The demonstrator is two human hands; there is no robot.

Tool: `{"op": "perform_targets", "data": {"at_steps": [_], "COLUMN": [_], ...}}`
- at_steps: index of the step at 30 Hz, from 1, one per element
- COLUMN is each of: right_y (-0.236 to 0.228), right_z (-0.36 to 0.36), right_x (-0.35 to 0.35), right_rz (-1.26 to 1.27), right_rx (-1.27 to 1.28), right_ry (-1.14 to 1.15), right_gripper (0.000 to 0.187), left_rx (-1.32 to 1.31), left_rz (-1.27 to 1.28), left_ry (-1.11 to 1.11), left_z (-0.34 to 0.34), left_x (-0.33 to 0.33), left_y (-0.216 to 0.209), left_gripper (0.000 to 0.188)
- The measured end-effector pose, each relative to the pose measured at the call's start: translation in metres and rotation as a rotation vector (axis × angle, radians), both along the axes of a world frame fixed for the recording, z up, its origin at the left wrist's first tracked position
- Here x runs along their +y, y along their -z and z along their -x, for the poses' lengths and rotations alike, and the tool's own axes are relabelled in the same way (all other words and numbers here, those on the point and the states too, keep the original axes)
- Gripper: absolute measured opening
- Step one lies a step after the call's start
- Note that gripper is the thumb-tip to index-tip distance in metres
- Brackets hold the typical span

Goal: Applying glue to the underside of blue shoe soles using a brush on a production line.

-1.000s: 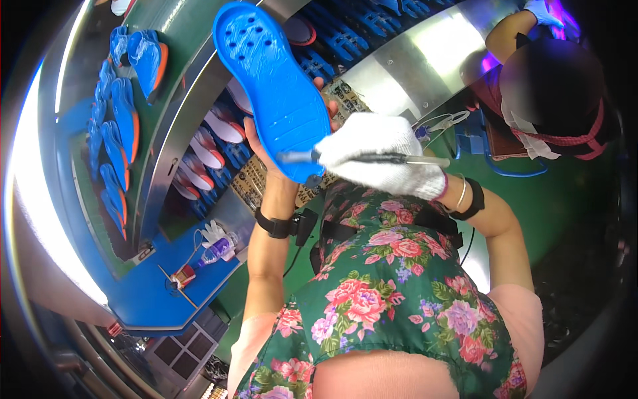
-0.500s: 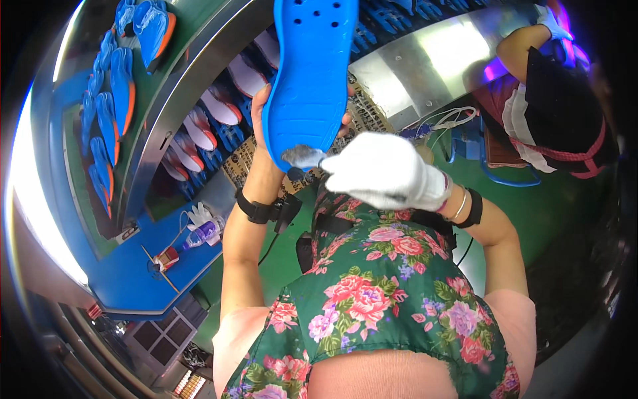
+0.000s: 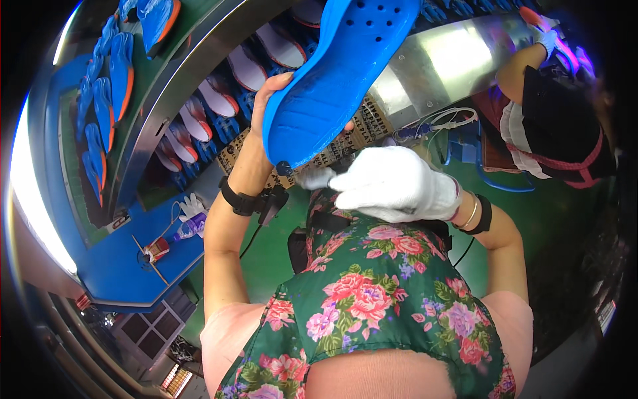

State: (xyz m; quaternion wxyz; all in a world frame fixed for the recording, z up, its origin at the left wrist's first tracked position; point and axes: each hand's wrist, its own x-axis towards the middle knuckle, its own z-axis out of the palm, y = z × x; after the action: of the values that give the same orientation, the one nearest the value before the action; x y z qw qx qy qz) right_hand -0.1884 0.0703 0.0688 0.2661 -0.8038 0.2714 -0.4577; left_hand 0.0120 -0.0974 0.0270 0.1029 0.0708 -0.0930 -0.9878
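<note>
My bare left hand [image 3: 269, 100] grips a bright blue shoe sole [image 3: 319, 93], fingers wrapped under it and fingertips showing at its far side. The sole has a raised rim and several round holes at its upper end. It hangs tilted, heel toward me. A small dark spot sits at the heel tip. My right hand [image 3: 395, 185], in a white knit glove, is closed round a small brush [image 3: 316, 178]. The brush's grey head is blurred and lies just off the heel, apart from the sole.
Rows of blue shoes with white insides [image 3: 246, 66] stand on a rack beyond the metal rail [image 3: 159, 106]. More blue and orange soles [image 3: 121, 73] are at upper left. A blue table [image 3: 133, 279] holds a purple-labelled bottle [image 3: 191, 227]. A co-worker [image 3: 558, 126] is at right.
The brush has come off the sole's heel and down toward me. The sole has tilted, its upper end swinging right. My left arm has shifted slightly left.
</note>
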Motion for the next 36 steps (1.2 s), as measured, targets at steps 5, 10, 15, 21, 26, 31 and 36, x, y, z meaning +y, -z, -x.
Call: {"op": "perform_targets", "data": {"at_steps": [5,10,15,21,26,31,36], "right_y": [-0.002,-0.010,-0.019,-0.039,-0.039,-0.030,-0.007], "right_z": [0.001,-0.017,0.016,0.037,0.026,0.057,0.028], "right_x": [-0.020,-0.006,-0.046,-0.076,-0.037,-0.016,-0.021], "right_rz": [-0.171,-0.528,-0.157,0.251,-0.234,-0.576,-0.713], "right_rx": [-0.253,-0.440,-0.206,0.013,-0.388,-0.775,-0.712], "right_ry": [0.165,0.076,0.432,0.699,0.335,0.586,0.527], "right_gripper": [0.017,0.012,0.018,0.021,0.018,0.015,0.012], "left_rx": [-0.092,0.032,-0.069,0.088,0.102,0.329,0.412], "left_rz": [0.001,0.040,-0.202,-0.100,0.063,0.446,0.201], "left_ry": [-0.056,-0.078,-0.272,-0.121,-0.388,-0.386,-0.567], "left_z": [-0.001,0.000,0.003,0.010,0.003,-0.011,-0.006], "left_x": [-0.003,-0.001,0.015,0.031,0.044,-0.001,-0.106], "left_y": [0.000,-0.001,0.006,0.020,-0.018,-0.072,-0.102], "left_gripper": [0.085,0.102,0.088,0.095,0.117,0.139,0.109]}}
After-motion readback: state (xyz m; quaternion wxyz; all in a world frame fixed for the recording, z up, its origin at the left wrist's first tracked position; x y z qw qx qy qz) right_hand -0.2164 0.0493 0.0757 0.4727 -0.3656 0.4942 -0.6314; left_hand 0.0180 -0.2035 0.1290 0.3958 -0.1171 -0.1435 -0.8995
